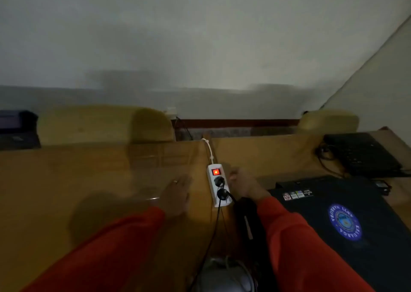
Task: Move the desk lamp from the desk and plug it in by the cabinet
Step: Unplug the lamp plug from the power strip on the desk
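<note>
A white power strip (216,185) lies on the wooden desk (89,180), its red switch lit and two black plugs pushed into it. Black cords (211,236) run from the plugs toward me. My left hand (178,193) rests flat on the desk to the left of the strip, fingers apart, holding nothing. My right hand (242,186) is just to the right of the strip with curled fingers near its edge; blur hides whether it grips anything. A dark long object (246,220) lies under my right forearm, and a pale rounded shape (224,276) sits at the bottom edge; neither is clear enough to identify.
A closed black laptop (333,220) with a round blue sticker lies at the right. Behind it is a black keyboard (364,153) with cables. Two tan chair backs (106,124) (329,120) stand beyond the desk against the wall. A dark device (17,127) is at the far left.
</note>
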